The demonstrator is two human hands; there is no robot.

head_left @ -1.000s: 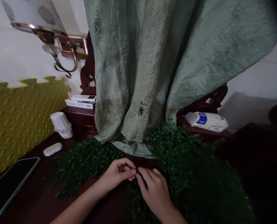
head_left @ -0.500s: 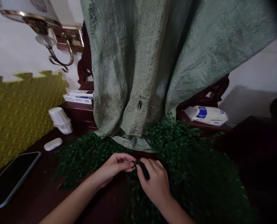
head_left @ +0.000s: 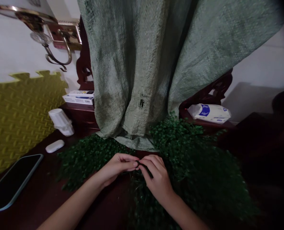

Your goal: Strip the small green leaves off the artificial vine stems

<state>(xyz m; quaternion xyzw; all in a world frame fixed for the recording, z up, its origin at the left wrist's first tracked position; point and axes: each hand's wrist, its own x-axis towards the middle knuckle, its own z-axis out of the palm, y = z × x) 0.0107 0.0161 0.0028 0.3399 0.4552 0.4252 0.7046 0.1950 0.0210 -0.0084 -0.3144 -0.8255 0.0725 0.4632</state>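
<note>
My left hand (head_left: 119, 166) and my right hand (head_left: 155, 171) meet fingertip to fingertip over the dark red table (head_left: 103, 207). Both are closed in a pinch at a small dark thing between them, too small to make out. Leafy green plastic-looking sprigs lie in a smaller pile (head_left: 89, 156) beyond my left forearm and a larger pile (head_left: 194, 159) beside and beyond my right hand. A grey-green woven sack (head_left: 144, 70) hangs down behind the hands, its lower edge between the two piles.
On the left are a phone (head_left: 12, 182), a white oval case (head_left: 55, 146), a white bottle (head_left: 61, 122), small boxes (head_left: 79, 97) and a yellow foam mat (head_left: 24, 111). A tissue pack (head_left: 210, 113) lies at the right; a wall lamp (head_left: 62, 41) hangs upper left.
My fingertips have drawn closer together, and my right fingers are more closed around the small dark thing. The view has shifted slightly.
</note>
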